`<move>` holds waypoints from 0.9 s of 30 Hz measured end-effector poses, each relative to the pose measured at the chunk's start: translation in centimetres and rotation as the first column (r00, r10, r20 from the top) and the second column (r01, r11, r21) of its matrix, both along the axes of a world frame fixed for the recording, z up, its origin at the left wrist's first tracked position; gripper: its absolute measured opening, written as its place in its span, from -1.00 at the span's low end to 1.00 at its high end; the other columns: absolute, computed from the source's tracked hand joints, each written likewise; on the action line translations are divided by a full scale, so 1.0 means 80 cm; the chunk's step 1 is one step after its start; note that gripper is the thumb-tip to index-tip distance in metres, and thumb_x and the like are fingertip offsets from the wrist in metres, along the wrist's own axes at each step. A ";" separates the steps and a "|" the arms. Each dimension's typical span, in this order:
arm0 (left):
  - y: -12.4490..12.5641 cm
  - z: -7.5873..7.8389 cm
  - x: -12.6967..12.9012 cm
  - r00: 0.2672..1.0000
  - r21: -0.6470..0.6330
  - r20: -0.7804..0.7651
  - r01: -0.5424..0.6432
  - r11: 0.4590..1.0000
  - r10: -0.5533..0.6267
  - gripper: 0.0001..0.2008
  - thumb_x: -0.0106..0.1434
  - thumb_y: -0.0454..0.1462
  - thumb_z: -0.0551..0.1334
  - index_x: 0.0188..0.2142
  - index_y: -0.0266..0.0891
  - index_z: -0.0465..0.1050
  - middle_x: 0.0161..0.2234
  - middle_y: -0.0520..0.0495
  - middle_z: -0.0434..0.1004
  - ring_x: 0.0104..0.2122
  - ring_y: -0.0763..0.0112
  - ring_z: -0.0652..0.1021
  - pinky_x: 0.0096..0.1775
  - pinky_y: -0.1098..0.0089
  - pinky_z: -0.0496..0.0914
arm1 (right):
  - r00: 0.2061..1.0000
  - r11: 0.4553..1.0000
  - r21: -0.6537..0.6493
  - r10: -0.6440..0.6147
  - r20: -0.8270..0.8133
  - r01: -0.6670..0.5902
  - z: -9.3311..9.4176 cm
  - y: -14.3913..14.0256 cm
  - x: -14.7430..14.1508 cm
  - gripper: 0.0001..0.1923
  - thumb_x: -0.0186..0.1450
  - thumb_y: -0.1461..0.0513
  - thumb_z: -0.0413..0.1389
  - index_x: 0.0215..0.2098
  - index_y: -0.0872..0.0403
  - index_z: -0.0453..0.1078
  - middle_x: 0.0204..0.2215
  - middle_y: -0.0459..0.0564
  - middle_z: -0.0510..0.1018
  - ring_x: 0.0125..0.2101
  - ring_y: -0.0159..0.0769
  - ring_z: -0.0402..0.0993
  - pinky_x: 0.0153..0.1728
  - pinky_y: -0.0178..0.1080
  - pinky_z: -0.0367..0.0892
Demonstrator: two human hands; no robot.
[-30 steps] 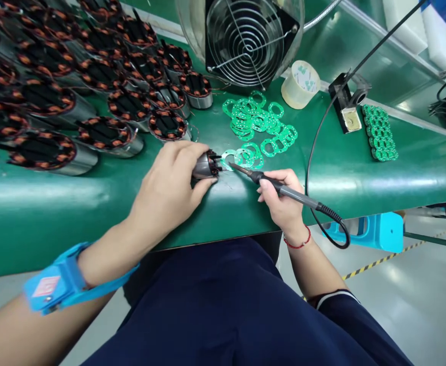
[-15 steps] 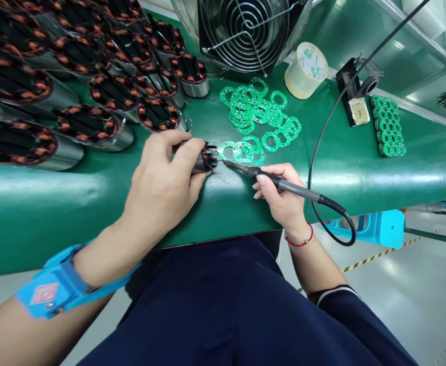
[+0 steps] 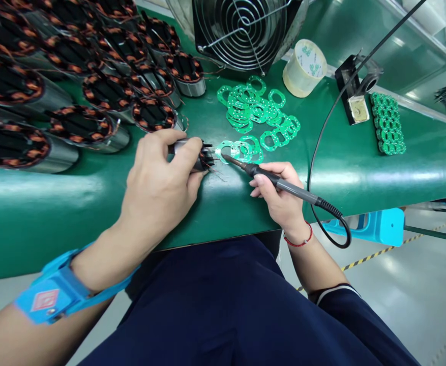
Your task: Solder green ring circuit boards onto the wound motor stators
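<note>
My left hand (image 3: 165, 178) is closed around a motor stator (image 3: 203, 156) that lies on its side, its wire end facing right. Much of the stator is hidden under the fingers. Thin loose wires stick out from that end. In my right hand (image 3: 278, 193) is a soldering iron (image 3: 268, 177), gripped like a pen, with its tip pointing left over a ring-shaped green circuit board (image 3: 228, 145). A gap shows between the tip and the stator's end. The board belongs to a short overlapping row just right of the stator.
Many wound stators (image 3: 89, 124) stand at the left. A fan (image 3: 243, 30) sits at the back, beside a tape roll (image 3: 304, 68). Loose green ring boards (image 3: 259, 109) lie mid-table. A soldering iron stand (image 3: 354, 96) and a board panel (image 3: 388, 124) are farther right. The iron's cable (image 3: 318, 147) loops across.
The iron's tip has shifted slightly up and away from the stator's wire end, now over the ring board. My left hand still holds the stator. The whole view has moved a little.
</note>
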State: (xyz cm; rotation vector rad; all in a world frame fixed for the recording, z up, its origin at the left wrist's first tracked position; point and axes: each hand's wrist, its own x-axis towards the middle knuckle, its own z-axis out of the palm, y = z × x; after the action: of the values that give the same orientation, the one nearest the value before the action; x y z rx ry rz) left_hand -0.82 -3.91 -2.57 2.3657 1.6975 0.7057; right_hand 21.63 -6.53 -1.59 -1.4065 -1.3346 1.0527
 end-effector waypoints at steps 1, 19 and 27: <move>0.000 -0.001 0.000 1.000 -0.001 0.004 -0.009 1.000 0.009 -0.54 0.38 -0.31 0.27 0.25 -0.18 0.37 0.18 -0.37 0.42 0.15 -0.03 0.53 0.12 -0.03 0.51 | 1.000 1.000 0.006 -0.004 0.000 0.004 -0.001 0.000 0.000 -0.58 0.36 -0.17 0.23 -0.09 -0.06 0.42 -0.49 -0.22 0.64 -0.53 -0.39 0.64 -0.48 -0.30 0.49; -0.002 0.001 -0.005 0.983 0.092 0.181 -0.014 0.996 -0.003 -0.53 0.35 -0.13 0.31 0.18 -0.26 0.36 0.01 -0.28 0.49 0.04 -0.02 0.54 0.05 -0.01 0.47 | 0.972 0.990 0.079 0.099 0.211 -0.118 0.002 -0.001 -0.004 -0.62 0.55 0.01 0.00 0.28 -0.15 0.28 -0.10 -0.07 0.71 -0.23 -0.30 0.73 -0.08 -0.16 0.68; -0.040 0.035 -0.009 0.957 0.224 0.272 0.041 0.974 -0.103 -0.50 0.28 -0.16 0.42 0.16 0.08 0.35 -0.14 -0.10 0.53 -0.10 -0.03 0.61 -0.09 -0.04 0.53 | 0.970 0.985 0.128 0.088 0.225 -0.119 0.009 -0.004 -0.038 -0.52 0.52 0.15 0.08 0.36 -0.14 0.12 -0.11 -0.05 0.62 -0.09 -0.23 0.67 -0.03 -0.10 0.65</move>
State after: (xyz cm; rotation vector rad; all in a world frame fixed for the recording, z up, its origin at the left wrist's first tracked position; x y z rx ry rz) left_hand -1.54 -7.12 0.21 2.3083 1.4720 1.2051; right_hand 18.56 -6.83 -0.85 -1.3891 -1.6254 0.8691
